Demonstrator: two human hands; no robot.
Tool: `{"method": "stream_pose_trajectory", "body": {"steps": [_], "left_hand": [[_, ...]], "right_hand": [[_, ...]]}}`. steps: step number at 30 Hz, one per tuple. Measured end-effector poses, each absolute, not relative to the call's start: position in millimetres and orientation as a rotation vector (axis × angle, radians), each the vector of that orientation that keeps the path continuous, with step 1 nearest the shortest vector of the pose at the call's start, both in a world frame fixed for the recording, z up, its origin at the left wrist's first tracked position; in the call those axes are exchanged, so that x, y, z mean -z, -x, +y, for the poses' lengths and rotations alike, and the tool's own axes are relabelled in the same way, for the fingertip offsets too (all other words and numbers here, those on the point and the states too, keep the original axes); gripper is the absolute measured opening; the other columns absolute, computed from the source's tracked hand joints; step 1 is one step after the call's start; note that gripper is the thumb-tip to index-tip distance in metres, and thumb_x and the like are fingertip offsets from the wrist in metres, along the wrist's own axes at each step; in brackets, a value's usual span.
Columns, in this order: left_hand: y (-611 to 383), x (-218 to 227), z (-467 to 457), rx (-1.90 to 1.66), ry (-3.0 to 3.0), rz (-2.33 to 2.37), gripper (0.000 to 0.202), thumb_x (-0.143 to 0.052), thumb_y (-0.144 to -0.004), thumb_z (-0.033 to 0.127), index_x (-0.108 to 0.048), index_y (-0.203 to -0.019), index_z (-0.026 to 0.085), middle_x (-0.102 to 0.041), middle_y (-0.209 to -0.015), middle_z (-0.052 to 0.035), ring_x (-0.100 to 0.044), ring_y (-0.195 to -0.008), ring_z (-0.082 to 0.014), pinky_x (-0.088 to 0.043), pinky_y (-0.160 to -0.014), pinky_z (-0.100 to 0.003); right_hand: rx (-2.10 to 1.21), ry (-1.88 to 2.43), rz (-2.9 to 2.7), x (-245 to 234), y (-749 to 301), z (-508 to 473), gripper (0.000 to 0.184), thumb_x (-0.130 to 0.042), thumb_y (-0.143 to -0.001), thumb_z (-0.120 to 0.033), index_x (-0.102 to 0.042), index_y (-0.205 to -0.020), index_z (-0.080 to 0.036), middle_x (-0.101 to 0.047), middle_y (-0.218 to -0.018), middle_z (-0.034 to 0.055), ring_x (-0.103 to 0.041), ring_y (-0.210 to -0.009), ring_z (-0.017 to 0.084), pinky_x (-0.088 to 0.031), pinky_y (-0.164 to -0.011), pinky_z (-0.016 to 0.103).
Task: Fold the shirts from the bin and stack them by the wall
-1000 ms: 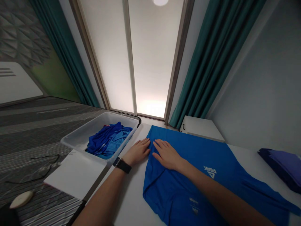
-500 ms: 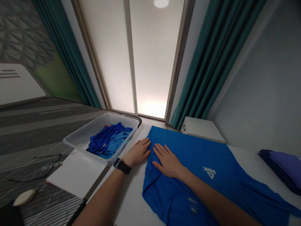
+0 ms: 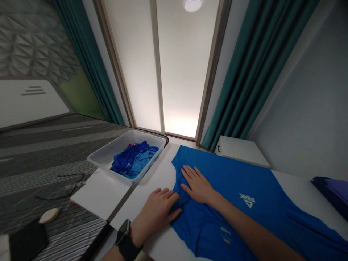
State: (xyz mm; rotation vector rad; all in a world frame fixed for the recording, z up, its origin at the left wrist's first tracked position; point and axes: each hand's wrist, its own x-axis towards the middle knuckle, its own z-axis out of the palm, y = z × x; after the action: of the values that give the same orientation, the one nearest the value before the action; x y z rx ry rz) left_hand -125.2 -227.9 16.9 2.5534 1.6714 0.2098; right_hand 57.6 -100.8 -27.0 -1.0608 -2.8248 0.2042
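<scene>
A blue T-shirt (image 3: 225,170) with a white logo lies spread on the white table, its near part wrinkled and folded over. My right hand (image 3: 197,186) rests flat on the cloth near its left edge, fingers stretched out. At that same edge, closer to me, is my left hand (image 3: 160,206), wearing a black watch (image 3: 125,237) on the wrist. Its fingers are bent over the cloth's border and the thumb stands apart from them; the fingertips are partly hidden.
To the left, a translucent plastic bin (image 3: 100,157) holds crumpled blue clothes (image 3: 133,159). Folded dark and purple cloth (image 3: 331,194) lies at the table's right. A low white cabinet (image 3: 244,150) stands beyond, before teal curtains (image 3: 261,72).
My left hand has moved down along the shirt's left edge towards me, and its fingers have bent. My right hand stays flat on the shirt. The view has shifted slightly.
</scene>
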Motion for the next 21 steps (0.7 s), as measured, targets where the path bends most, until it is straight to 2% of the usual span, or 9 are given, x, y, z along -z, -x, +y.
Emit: {"method": "stream_pose_trajectory", "body": {"steps": [3,9,21], "left_hand": [[126.1,-6.2,-232.1,-0.18,-2.577,1.671,0.002,-0.059,-0.091,0.024,-0.057,-0.09,0.023,-0.065,-0.087,-0.0003,-0.061,-0.084,-0.0181,-0.04,-0.074,-0.031],[128.7,5.2,-241.6,-0.213,-2.591,1.713,0.008,-0.057,-0.091,0.016,-0.057,-0.086,0.022,-0.065,-0.086,-0.0002,-0.06,-0.08,-0.0179,-0.041,-0.073,-0.031],[145.8,2.6,-260.0,-0.384,-2.48,1.654,0.014,-0.052,-0.09,0.012,-0.057,-0.081,0.021,-0.064,-0.082,-0.0014,-0.059,-0.077,-0.0178,-0.044,-0.073,-0.031]], "right_hand": [[-0.218,1.064,-2.831,26.2,-58.0,-101.9,0.07,-0.021,-0.098,-0.058,-0.026,-0.153,-0.014,-0.017,-0.16,0.01,-0.013,-0.148,0.023,-0.009,-0.12,0.046],[-0.241,1.159,-2.824,23.2,-59.4,-107.4,0.073,-0.023,-0.096,-0.061,-0.025,-0.153,-0.016,-0.016,-0.16,0.0105,-0.012,-0.148,0.025,-0.009,-0.119,0.05],[-0.284,1.201,-2.849,19.2,-70.2,-93.8,0.073,-0.02,-0.096,-0.063,-0.022,-0.154,-0.02,-0.014,-0.161,0.0082,-0.008,-0.148,0.024,-0.007,-0.119,0.049]]}}
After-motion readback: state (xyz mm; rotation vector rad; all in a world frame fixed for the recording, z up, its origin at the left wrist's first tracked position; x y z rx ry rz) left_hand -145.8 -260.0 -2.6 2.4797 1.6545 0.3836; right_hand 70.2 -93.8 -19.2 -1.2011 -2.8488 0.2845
